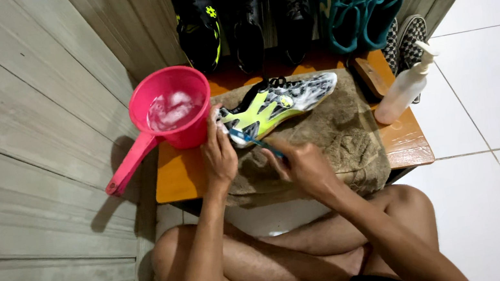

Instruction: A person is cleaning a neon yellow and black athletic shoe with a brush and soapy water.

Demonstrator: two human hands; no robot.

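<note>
the shoe [277,101], neon yellow with black-and-white pattern, lies sideways, toe pointing right; left hand [218,155] grips its heel, right hand [302,162] clasps a blue toothbrush [250,139].

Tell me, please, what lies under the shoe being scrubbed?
The shoe rests on a brown towel spread over a small wooden table. The tabletop beneath the towel is hidden.

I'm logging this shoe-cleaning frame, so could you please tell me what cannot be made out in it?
All in the head view:
- Brush bristles: too small and partly behind the left hand.
- Heel of the shoe: covered by the left hand.
- Brush handle end: inside the right hand.
- Row of shoes at the back: tops cut off by the upper edge.
- Depth of water in the pink scoop: foam hides it.
- Checkered shoes: mostly behind the pump bottle.
</note>
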